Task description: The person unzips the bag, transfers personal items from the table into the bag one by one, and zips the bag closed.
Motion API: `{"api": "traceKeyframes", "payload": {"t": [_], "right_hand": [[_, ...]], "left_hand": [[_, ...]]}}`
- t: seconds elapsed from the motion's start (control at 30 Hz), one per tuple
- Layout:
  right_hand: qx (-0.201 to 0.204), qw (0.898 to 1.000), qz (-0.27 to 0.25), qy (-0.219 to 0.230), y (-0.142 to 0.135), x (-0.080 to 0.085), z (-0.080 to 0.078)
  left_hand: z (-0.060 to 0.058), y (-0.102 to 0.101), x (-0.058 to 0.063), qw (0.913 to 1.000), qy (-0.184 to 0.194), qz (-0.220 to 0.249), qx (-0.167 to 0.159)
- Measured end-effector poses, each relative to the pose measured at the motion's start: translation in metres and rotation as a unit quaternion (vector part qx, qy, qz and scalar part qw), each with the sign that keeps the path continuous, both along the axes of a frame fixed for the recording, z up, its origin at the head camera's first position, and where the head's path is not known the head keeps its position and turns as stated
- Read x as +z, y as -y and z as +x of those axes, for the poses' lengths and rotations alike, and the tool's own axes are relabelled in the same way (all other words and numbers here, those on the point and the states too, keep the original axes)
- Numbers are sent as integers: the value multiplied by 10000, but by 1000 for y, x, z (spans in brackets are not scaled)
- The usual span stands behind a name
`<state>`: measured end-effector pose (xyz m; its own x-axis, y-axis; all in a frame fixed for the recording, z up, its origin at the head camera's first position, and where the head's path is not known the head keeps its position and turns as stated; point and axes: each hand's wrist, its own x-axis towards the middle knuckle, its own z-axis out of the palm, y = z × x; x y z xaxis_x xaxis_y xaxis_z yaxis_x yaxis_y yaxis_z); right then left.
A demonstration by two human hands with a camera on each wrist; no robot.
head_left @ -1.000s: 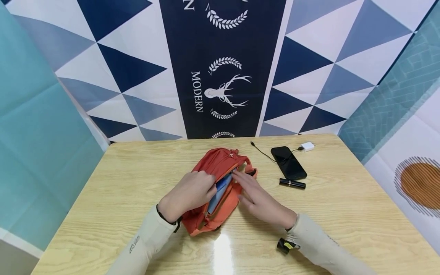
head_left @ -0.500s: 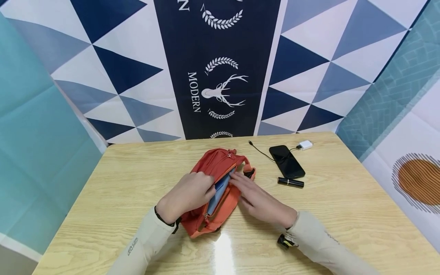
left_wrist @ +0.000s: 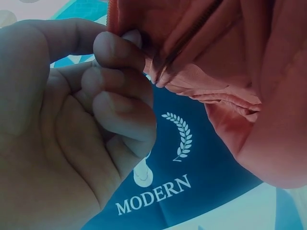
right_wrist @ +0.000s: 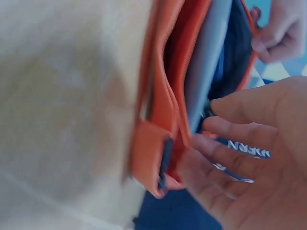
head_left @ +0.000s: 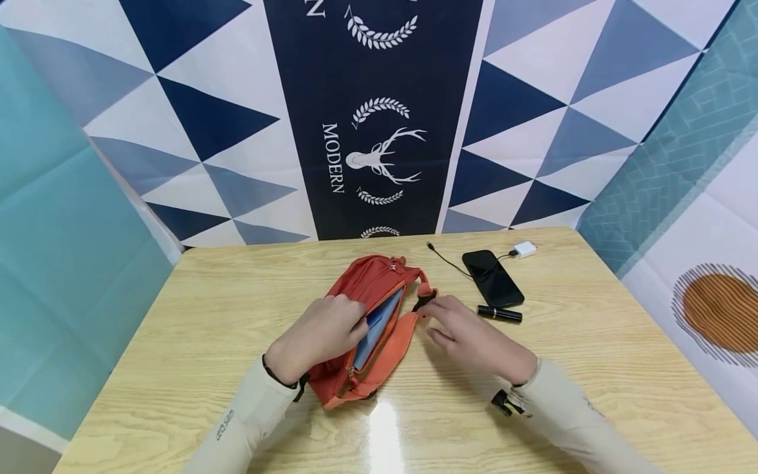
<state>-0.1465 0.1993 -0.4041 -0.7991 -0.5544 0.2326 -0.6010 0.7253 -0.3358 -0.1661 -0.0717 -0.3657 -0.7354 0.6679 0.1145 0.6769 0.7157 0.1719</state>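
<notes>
A red-orange waist bag (head_left: 373, 280) lies on the table with its zipped mouth open toward the person. Inside shows a flat light-blue item (head_left: 376, 329), seen edge-on in the right wrist view. My left hand (head_left: 322, 332) pinches the zipped edge of the mouth between thumb and curled fingers (left_wrist: 117, 50), holding it apart. Beside the bag's right end is my right hand (head_left: 470, 339), its fingers loosely bent near the black buckle (head_left: 424, 301) on the strap. In the right wrist view those fingers (right_wrist: 216, 158) reach along the bag's orange edge with the palm visible.
To the right lie a black phone (head_left: 493, 276), a white charger plug (head_left: 524, 249) with a black cable (head_left: 450, 263) running across the phone, and a small black tube (head_left: 499, 314). A patterned cloth backdrop (head_left: 379, 118) rises behind the wooden table (head_left: 237, 283).
My right hand has drawn back from the bag's mouth toward the right, and more of the light-blue item shows. The left hand keeps its hold on the edge.
</notes>
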Motion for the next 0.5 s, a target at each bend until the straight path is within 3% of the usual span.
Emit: {"api": "traceKeyframes", "payload": {"t": [0.33, 0.5], "right_hand": [[-880, 9910, 984, -222, -39, 21, -6], [-1413, 9739, 1699, 522, -46, 17, -9]], "left_hand": [[0, 0, 4, 10000, -27, -33, 81], [0, 1, 3, 9999, -33, -21, 145]]}}
